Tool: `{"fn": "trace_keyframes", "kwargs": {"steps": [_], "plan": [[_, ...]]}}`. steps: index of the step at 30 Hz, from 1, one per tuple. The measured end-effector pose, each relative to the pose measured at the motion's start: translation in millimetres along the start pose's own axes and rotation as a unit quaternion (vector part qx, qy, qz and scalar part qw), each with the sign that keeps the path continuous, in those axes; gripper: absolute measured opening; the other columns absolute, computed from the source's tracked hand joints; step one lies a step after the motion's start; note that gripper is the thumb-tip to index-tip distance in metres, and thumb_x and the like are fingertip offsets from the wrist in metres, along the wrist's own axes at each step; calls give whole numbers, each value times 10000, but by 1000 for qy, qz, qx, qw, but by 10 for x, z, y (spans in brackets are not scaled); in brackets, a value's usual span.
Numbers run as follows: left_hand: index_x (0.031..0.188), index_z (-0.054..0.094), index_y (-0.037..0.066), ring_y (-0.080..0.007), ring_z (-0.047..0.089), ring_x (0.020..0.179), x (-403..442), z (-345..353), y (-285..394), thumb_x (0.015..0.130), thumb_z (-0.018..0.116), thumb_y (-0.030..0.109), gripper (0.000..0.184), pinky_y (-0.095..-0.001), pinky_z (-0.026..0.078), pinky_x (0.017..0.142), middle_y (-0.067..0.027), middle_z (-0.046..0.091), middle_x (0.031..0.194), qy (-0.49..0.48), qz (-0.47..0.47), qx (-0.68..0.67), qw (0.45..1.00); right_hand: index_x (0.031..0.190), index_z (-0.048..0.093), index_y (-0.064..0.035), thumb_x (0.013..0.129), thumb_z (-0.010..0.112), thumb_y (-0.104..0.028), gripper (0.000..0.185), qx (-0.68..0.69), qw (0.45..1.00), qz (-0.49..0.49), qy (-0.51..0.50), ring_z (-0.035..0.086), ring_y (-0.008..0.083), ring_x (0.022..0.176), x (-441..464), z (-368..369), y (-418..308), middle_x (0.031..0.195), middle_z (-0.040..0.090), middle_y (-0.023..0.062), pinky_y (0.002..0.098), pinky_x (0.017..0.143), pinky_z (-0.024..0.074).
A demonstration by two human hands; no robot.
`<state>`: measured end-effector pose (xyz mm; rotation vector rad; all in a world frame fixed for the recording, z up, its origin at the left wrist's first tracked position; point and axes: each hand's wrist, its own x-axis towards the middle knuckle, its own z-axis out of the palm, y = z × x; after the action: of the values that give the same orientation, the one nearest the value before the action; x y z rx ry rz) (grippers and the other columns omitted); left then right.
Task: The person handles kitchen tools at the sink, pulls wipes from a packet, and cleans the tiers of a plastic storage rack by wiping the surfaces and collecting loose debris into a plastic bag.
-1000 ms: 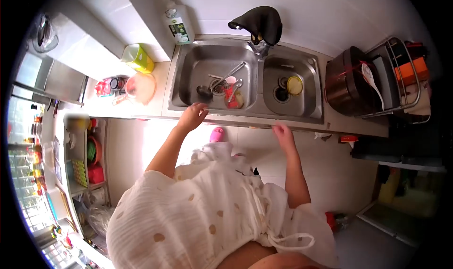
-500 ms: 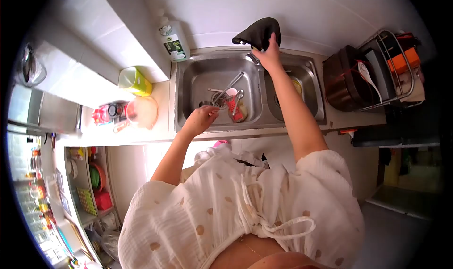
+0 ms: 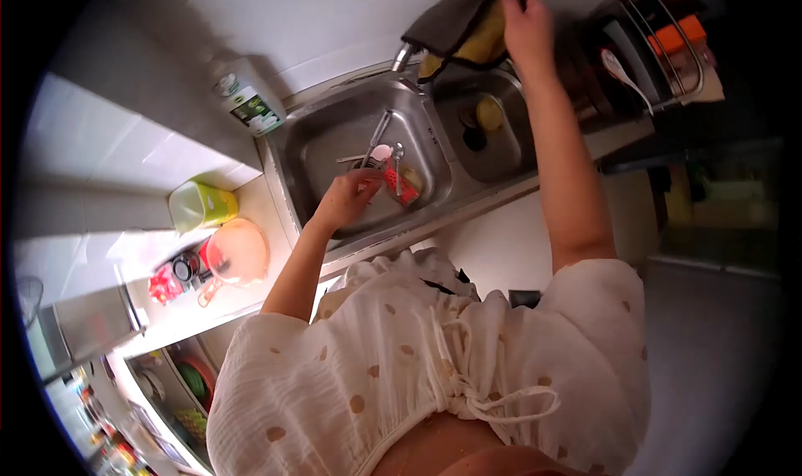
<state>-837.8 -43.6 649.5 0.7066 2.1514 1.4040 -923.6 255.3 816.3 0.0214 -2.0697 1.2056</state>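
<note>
My right hand [image 3: 528,33] pinches a two-sided cloth [image 3: 468,25], dark grey on one face and yellowish on the other. The cloth hangs spread out above the back rim of the sink, beside and partly over the chrome faucet [image 3: 403,57]. Low over the left basin [image 3: 322,142], my left hand [image 3: 347,199] has bent fingers at a pile of utensils; whatever they grip is hidden. In that pile lie a long metal-handled utensil [image 3: 378,138], a metal spoon [image 3: 398,154], a red slotted piece [image 3: 401,185] and a small pale pink cup-like item [image 3: 382,152].
A round yellowish item [image 3: 489,113] and a dark one lie in the right basin [image 3: 511,146]. A soap bottle [image 3: 252,104] stands behind the sink's left corner. Left on the counter are a yellow-green container [image 3: 200,206] and an orange strainer-like item [image 3: 240,250]. A metal rack [image 3: 668,50] stands right.
My right hand has drawn the cloth up and to the right, so its yellowish side shows. My left hand stays by the utensils. The whole view has tilted and become darker.
</note>
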Motion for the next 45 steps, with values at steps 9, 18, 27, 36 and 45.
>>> {"fn": "trace_keyframes", "kwargs": {"steps": [9,18,27,36,45], "plan": [[1208,383,17,-148,515,927,508,562,578,842,487,174,412,-280,408,796,-46,538,1053,-235,19,-274,932,1004,529,-14,750,495,-23,256,-148,986,-1,79,508,115,822,-918,-1108,-1084,884,556,48,227,752,395],[1162,440,51,-260,418,1104,281,2005,740,800,435,346,467,-412,323,937,-104,449,1186,-404,-223,-509,727,912,532,-112,691,560,-195,237,-196,934,299,-22,544,328,762,-3457,-1403,-1300,761,572,139,429,644,422],[1274,287,60,-300,328,1173,-815,3549,919,808,354,442,607,-433,263,979,-122,343,1279,-692,-200,-383,578,1041,522,-125,762,549,-312,336,-219,886,405,42,531,283,861,-5742,-1777,-2049,890,563,115,385,697,434],[1059,499,-13,-265,507,995,-2132,4487,1421,742,568,161,368,-344,413,819,-143,524,1093,-827,199,194,489,1323,197,-129,750,483,-569,777,251,654,349,623,327,256,1174,-7374,-1738,-2599,1290,303,137,397,956,294],[979,498,-9,-344,462,961,-3086,4588,1126,704,607,281,414,-401,391,813,-202,481,998,-837,472,213,177,1183,376,-44,837,425,-120,357,414,420,39,806,532,268,918,-7559,-1355,-2160,1056,510,142,373,824,429]]}}
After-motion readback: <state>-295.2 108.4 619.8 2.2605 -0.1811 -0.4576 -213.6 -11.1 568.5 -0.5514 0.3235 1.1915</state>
